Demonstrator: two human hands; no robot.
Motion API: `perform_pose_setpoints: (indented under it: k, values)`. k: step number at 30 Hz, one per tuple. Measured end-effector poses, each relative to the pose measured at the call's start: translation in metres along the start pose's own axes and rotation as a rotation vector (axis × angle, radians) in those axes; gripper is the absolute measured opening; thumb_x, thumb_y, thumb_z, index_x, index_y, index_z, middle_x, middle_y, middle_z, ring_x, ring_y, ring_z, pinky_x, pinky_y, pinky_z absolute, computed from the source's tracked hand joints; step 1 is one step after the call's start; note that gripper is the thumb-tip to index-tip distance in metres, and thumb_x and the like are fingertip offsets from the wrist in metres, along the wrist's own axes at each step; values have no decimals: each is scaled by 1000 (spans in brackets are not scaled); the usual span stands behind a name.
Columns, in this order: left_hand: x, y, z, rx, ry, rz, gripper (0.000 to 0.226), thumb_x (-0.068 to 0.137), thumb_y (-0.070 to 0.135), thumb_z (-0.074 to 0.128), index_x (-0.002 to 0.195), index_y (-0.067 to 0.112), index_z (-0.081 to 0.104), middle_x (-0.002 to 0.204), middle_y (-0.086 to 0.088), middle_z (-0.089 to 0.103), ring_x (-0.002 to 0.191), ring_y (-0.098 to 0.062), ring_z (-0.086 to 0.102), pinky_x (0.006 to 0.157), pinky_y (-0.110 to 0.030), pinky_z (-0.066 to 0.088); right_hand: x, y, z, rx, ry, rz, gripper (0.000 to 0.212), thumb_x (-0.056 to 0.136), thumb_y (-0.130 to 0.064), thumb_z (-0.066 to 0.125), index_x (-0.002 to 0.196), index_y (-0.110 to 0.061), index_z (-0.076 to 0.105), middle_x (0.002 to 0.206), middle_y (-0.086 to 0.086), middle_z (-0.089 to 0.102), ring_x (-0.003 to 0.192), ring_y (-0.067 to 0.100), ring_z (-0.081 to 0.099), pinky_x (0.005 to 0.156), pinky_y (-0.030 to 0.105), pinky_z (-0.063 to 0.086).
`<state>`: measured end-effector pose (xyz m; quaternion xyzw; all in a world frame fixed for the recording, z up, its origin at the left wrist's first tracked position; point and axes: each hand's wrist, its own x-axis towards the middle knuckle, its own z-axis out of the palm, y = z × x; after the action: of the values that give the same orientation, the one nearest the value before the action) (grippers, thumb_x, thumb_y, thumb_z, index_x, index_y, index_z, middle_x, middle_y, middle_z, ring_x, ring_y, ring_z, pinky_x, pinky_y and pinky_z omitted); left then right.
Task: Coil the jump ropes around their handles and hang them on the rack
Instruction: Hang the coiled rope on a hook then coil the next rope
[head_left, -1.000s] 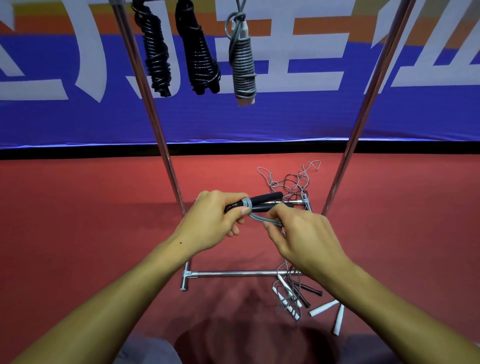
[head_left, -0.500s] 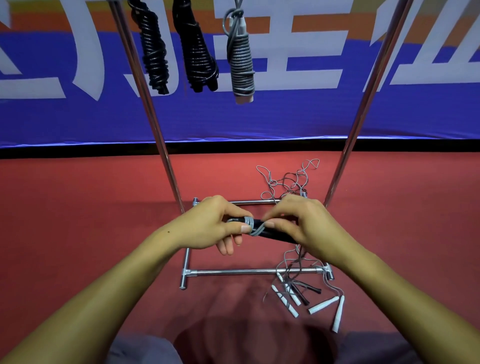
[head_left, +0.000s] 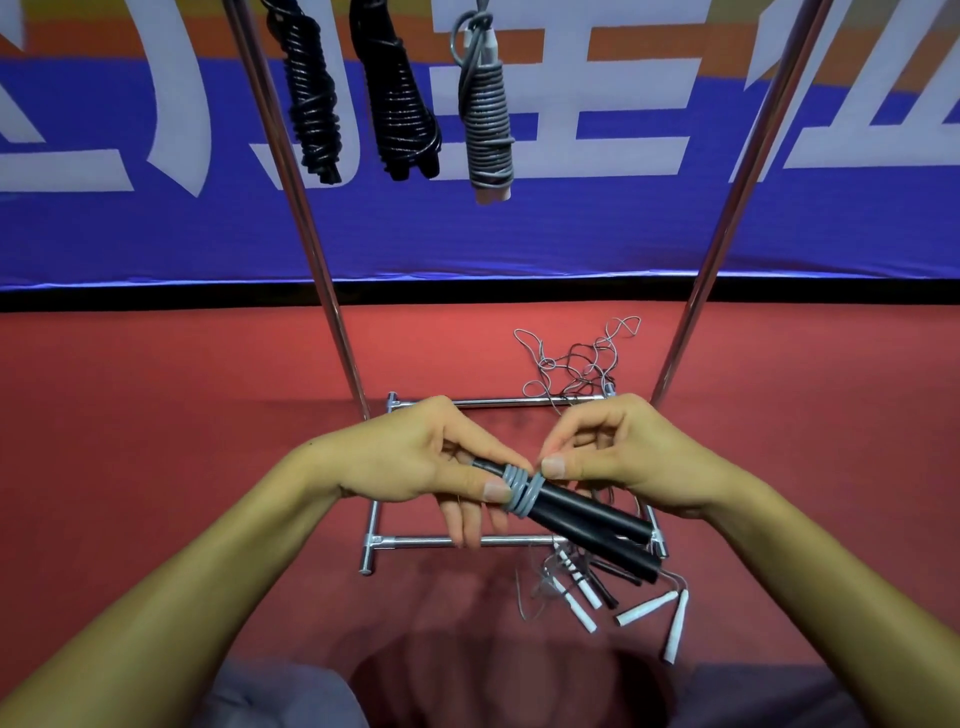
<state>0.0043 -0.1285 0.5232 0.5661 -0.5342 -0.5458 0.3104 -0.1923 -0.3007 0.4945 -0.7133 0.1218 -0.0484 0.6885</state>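
My left hand (head_left: 415, 462) grips the upper end of two black jump rope handles (head_left: 587, 525), held side by side and slanting down to the right. A few turns of grey rope (head_left: 522, 491) wrap the handles beside my left thumb. My right hand (head_left: 623, 457) pinches the grey rope right at the wraps. Three coiled ropes hang from the top of the metal rack (head_left: 306, 218): two black ones (head_left: 311, 98) (head_left: 402, 98) and a grey one (head_left: 487, 114).
Loose grey and black rope (head_left: 576, 364) lies tangled on the red floor behind the rack's base (head_left: 436, 543). Several white and black handles (head_left: 623, 597) lie by the base's front right corner. A blue banner wall stands behind.
The handles have swung from pointing right to slanting down and right, lower in view. More grey turns sit on them. My right hand has moved from below the handles to above.
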Motion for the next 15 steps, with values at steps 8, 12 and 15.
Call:
perform_pose_setpoints:
  k: [8, 12, 15]
  values:
    - [-2, 3, 5, -49, 138, 100, 42, 100, -2, 65, 141, 1, 63, 100, -26, 78, 75, -38, 77, 71, -44, 66, -1, -3, 2, 229, 73, 85, 16, 74, -19, 84, 83, -12, 72, 73, 12, 72, 54, 14, 62, 52, 24, 51]
    - [0, 5, 7, -84, 153, 105, 33, 99, 1, 66, 131, -2, 62, 99, -29, 77, 74, -39, 77, 69, -43, 65, -1, 0, 3, 274, 86, 87, 14, 71, -22, 83, 79, -15, 74, 72, 8, 72, 54, 12, 64, 53, 23, 52]
    - [1, 5, 8, -117, 151, 102, 29, 98, 7, 67, 119, -2, 50, 98, -31, 76, 74, -42, 76, 70, -46, 65, -1, 2, 4, 294, 96, 94, 17, 72, -23, 84, 82, -14, 74, 73, 9, 72, 56, 13, 64, 54, 23, 52]
